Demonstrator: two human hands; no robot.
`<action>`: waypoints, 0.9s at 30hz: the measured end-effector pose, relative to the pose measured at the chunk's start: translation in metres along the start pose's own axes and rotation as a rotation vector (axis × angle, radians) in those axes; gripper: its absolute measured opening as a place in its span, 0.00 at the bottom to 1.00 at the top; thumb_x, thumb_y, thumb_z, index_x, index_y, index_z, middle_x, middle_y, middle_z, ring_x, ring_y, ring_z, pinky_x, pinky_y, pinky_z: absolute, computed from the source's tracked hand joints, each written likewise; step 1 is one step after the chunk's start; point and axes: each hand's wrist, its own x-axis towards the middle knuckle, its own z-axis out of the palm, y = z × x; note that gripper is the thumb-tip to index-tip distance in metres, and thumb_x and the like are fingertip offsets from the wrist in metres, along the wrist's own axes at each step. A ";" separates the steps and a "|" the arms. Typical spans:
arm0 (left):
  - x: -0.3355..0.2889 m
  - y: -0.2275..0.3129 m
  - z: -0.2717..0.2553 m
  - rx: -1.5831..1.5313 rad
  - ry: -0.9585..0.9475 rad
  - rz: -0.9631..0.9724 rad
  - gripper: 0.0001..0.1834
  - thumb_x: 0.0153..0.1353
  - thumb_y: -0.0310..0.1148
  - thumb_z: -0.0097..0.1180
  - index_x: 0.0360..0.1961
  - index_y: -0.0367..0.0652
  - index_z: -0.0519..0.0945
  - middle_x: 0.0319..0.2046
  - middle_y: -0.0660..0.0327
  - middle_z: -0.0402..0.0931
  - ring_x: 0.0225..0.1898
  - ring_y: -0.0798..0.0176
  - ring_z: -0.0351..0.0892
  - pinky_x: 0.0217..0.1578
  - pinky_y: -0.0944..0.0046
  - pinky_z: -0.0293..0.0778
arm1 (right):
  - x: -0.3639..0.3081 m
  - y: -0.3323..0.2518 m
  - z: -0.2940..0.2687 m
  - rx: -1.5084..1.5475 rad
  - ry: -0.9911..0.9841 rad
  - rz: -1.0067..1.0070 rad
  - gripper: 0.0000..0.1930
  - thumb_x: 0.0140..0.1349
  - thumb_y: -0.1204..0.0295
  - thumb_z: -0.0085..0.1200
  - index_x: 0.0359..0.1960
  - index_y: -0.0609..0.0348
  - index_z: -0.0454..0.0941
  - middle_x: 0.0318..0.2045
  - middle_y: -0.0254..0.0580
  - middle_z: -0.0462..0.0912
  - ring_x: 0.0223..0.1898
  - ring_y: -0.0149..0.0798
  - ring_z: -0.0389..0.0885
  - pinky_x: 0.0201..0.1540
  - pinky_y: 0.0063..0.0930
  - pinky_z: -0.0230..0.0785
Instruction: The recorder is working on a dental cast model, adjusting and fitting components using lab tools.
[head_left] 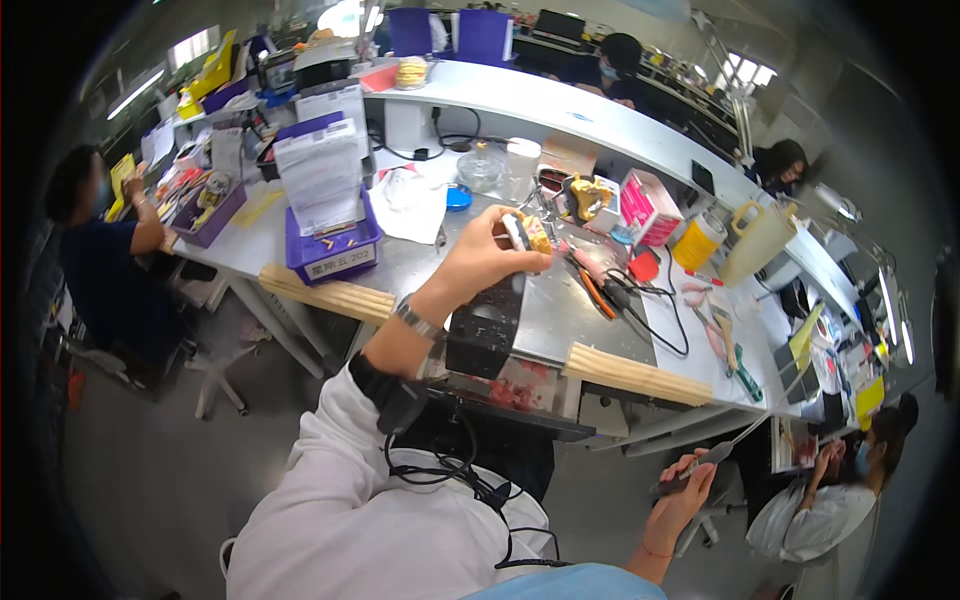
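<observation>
My left hand (482,258) is raised over the grey workbench (545,320) and grips a small yellow and white model piece (528,232) between thumb and fingers. A watch sits on that wrist. My right hand (684,495) hangs low beside the bench, below its front edge, and holds a slim metal hand tool (733,443) whose tip points up to the right. A dark block (484,325) lies on the bench just under the left hand. Black cables trail over my white sleeve.
A purple bin (333,245) with papers stands at the left. Two pale wooden rails (634,375) run along the bench front. Pliers, red-handled tools and cables (620,295) lie at the right, near a pink box (648,205) and a yellow jug (697,242). Other people sit around the room.
</observation>
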 end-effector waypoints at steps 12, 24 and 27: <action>-0.114 -0.077 0.142 -0.564 -0.730 -0.555 0.34 0.42 0.14 0.64 0.51 0.44 0.67 0.52 0.56 0.70 0.57 0.58 0.71 0.54 0.60 0.72 | -0.016 -0.067 0.002 0.172 0.000 -0.073 0.28 0.66 0.40 0.33 0.30 0.54 0.64 0.18 0.31 0.60 0.20 0.27 0.56 0.23 0.22 0.49; -0.218 -0.190 0.209 -0.094 -0.896 -0.570 0.33 0.39 0.26 0.69 0.46 0.43 0.63 0.35 0.64 0.69 0.36 0.70 0.71 0.39 0.71 0.70 | -0.053 -0.048 -0.017 0.104 -0.011 0.043 0.33 0.62 0.33 0.28 0.18 0.51 0.58 0.09 0.27 0.55 0.12 0.24 0.46 0.16 0.22 0.39; -0.212 -0.188 0.211 -0.128 -0.911 -0.627 0.34 0.39 0.22 0.70 0.47 0.44 0.62 0.44 0.60 0.69 0.45 0.70 0.70 0.46 0.68 0.70 | -0.054 -0.041 -0.019 0.133 0.002 0.038 0.33 0.63 0.34 0.27 0.17 0.50 0.57 0.08 0.25 0.54 0.11 0.24 0.44 0.15 0.21 0.39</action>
